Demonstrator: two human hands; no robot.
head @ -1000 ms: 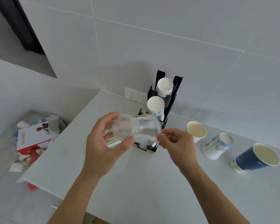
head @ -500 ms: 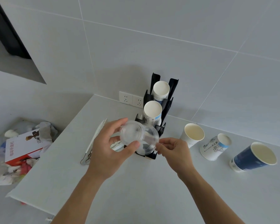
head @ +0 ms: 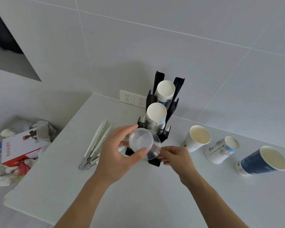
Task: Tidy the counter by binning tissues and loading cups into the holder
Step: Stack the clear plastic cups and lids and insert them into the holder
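**Clear cup held at the foot of the holder**

Since half a second ago, the clear plastic cup [head: 144, 143] sits a little lower against the black cup holder [head: 167, 102] and is tipped more, its base turned further toward the camera; the hands keep the same grip as before, and the cups on the counter have not moved.

Both forearms rise from the bottom edge toward the middle of the frame. The left hand [head: 117, 153] holds the clear cup on its side, thumb curled under the cup's wall and fingers curved over the top. The right hand [head: 176, 157] is just right of it, fingertips pinching the cup's rim, the other fingers curled in. The cup covers the holder's lowest slot, so what lies in that slot cannot be told.

Left of the hands, white tongs [head: 97, 142] lie on the white counter [head: 138, 195], partly hidden behind the left hand. At the right of the frame three paper cups stand well apart from the hands: a white cup [head: 197, 139] mouth up, a printed white cup [head: 221, 149] tipped over, and a dark blue cup [head: 262, 161] lying on its side.

Behind the hands the holder climbs toward the wall, with two white paper cups [head: 155, 116] in its upper slots. Wall sockets [head: 132, 98] sit just left of it. At the lower left, below the counter's edge, a bin [head: 20, 145] holds crumpled tissues and a red-and-white box.
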